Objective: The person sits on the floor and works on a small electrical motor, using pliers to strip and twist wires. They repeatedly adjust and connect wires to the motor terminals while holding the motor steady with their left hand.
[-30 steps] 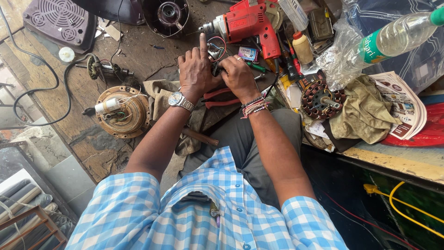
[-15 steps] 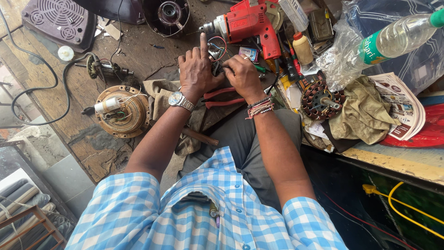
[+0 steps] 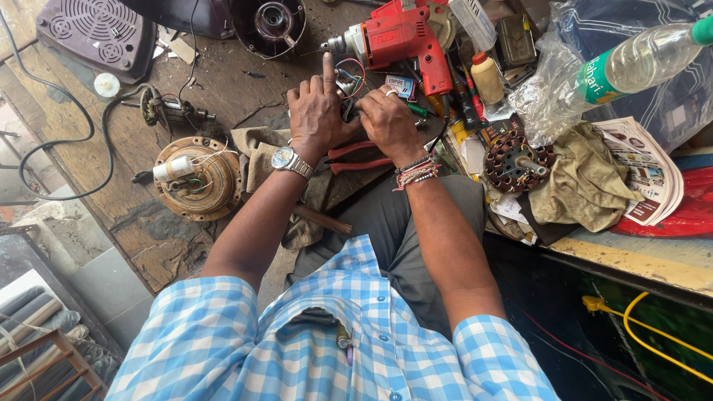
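A small metal part with red and black wires (image 3: 347,83) sits between my hands on the worn wooden surface (image 3: 238,96); my left hand (image 3: 316,115) grips it, forefinger raised, my right hand (image 3: 386,122) closed on it, beside a red electric drill (image 3: 401,41) and red-handled pliers (image 3: 356,156).

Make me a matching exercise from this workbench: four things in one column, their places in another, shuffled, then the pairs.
Things:
1. red drill
2. pliers
3. plastic bottle
4. round fan motor

Places:
A. far right, lying above the folded newspaper
B. left of the left hand
C. under the wrists
D. just beyond both hands

Pairs: 1-D, 2-C, 3-A, 4-B
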